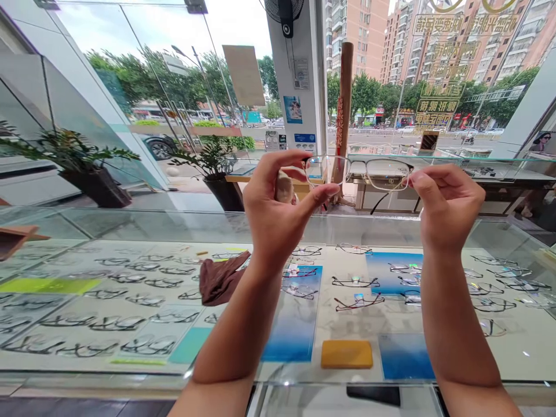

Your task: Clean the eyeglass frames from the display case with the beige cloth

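A pair of eyeglasses (388, 175) with a thin frame and clear lenses is held up level above the glass counter. My left hand (278, 191) is closed on its left end, thumb below the lens and forefinger at the hinge. A pale, crumpled thing (284, 188), perhaps a cloth, is tucked in that palm. At the opposite end, my right hand (449, 200) pinches the frame near the hinge. One dark temple tip hangs below the right lens. On the counter, left of my left forearm, lies a brown cloth (222, 280).
The glass display counter (130, 226) shows several rows of eyeglasses (147, 344) on pale and blue sheets. A yellow-brown case (346, 354) sits near the front edge. Beyond are potted plants (217, 168), a wooden post (344, 98), another counter (486, 168) and large windows facing a street.
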A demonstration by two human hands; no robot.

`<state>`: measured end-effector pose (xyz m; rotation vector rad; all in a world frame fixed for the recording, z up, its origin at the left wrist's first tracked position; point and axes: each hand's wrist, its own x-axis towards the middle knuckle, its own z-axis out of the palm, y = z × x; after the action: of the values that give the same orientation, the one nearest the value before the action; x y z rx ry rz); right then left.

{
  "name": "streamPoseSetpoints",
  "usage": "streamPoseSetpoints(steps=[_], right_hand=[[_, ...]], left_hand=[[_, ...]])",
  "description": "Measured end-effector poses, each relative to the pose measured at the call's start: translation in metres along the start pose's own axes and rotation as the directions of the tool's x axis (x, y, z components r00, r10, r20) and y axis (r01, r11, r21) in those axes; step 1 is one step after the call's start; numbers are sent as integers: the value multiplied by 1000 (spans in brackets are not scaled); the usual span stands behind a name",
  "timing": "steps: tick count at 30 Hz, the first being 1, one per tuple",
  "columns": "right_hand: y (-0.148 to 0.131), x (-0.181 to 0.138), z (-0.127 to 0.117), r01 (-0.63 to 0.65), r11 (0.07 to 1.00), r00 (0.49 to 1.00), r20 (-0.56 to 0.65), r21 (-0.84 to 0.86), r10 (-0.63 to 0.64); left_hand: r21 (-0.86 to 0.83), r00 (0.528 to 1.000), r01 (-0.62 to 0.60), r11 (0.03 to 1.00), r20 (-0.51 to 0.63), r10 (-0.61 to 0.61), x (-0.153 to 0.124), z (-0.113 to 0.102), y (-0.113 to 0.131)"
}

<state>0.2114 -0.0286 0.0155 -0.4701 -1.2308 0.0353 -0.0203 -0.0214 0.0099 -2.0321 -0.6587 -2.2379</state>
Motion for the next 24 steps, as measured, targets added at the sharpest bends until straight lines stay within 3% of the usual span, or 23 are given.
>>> streamPoseSetpoints(steps=[24], right_hand=[[-5, 1, -1, -9, 997, 1000, 20, -78, 11]], left_hand=[[28, 1000, 24, 999, 20, -24, 1, 0, 5]])
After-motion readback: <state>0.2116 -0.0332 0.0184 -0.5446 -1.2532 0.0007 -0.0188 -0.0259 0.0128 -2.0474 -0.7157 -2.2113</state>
